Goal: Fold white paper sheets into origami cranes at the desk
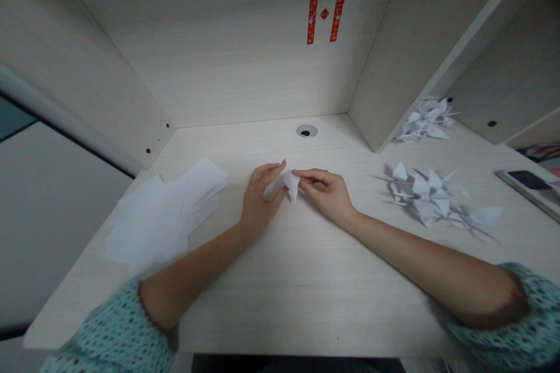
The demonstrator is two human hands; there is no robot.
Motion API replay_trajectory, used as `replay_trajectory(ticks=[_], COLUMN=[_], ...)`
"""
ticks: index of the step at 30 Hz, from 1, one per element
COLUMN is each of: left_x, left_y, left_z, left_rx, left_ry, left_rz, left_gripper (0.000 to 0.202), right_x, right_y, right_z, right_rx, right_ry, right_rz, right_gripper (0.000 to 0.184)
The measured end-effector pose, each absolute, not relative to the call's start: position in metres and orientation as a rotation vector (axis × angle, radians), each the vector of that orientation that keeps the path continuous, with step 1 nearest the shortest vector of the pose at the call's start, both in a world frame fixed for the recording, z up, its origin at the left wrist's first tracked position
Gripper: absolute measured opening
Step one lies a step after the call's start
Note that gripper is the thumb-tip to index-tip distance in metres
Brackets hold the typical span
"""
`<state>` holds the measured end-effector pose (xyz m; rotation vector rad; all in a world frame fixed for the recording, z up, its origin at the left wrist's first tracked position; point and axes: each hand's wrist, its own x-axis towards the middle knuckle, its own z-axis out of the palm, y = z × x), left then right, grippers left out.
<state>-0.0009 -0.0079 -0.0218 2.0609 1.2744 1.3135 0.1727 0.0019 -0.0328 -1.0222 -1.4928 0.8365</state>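
A: That patterned left sleeve [114, 332] is lying over the desk's [306, 326] near edge. What are the fingers doing?

B: The left fingers [273, 169] and right fingers [308, 175] are pinching a folded white paper [282, 185] mid-desk, hiding its layers.

A: Further out?

B: Loose white sheets [160, 215] are lying toward the left edge, paper cranes [426, 195] toward the right.
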Motion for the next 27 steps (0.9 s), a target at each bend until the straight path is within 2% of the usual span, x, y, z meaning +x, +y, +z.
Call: replay_trajectory(ticks=[5,11,22,27], left_x=[0.0009,0.0021,0.0021,0.0019], left_y=[-0.0101,-0.0142,-0.0156,-0.0147], left_z=[-0.0179,-0.0151,-0.0144,-0.0165], left_rx=[2.187,2.034,1.860,2.046], left_ry=[1.154,1.100,1.241,1.140], left_rz=[1.353,1.396,1.367,1.343], left_gripper=[0.042,0.016,0.015,0.026], right_x=[0.1735,0.1741,0.1735,0.1736], right_y=[0.0029,0.0005,0.0011,0.0007], right_z=[-0.0355,-0.0309,-0.0306,-0.0306], right_rx=[-1.024,-0.950,-0.958,-0.964], right_ry=[-1.565,-1.703,-1.713,-1.709], right_rz=[0.747,0.675,0.704,0.708], right_gripper=[0.029,0.033,0.030,0.034])
